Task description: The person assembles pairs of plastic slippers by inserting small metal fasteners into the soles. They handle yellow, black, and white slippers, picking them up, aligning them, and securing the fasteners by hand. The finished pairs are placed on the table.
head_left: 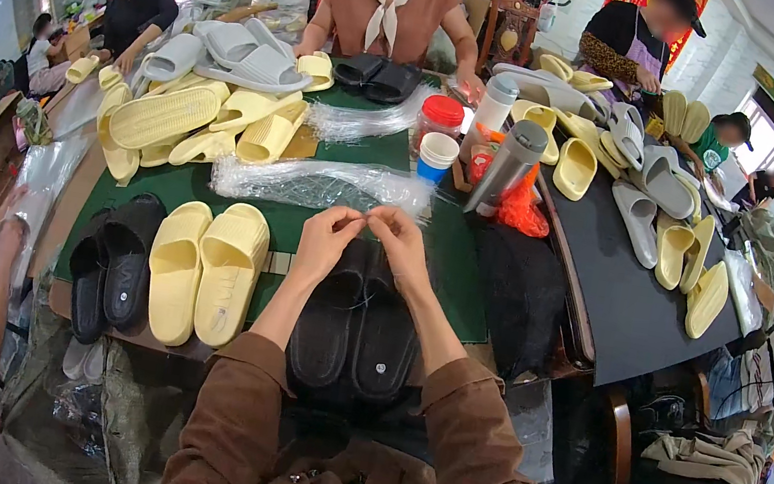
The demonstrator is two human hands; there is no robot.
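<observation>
My left hand [328, 241] and my right hand [399, 246] meet over the green table mat, thumbs and fingertips pinched together. Whatever lies between the fingertips is too small to make out. Below them, between my forearms, a pair of black slippers [321, 341] sits side by side at the table's near edge. Just beyond my hands lies a bundle of clear plastic strands or wrapping [315, 183]. To the left of my left forearm are a pair of pale yellow slippers [227, 293] and another black pair [128, 252].
Yellow slippers [169, 113] and grey slippers [254, 59] are heaped at far left. A grey bottle [510, 165], a paper cup [436, 157] and a red-lidded jar [439, 117] stand at far right. More slippers cover the black table [603, 286]. Several people work around; a chair [616, 456] stands right.
</observation>
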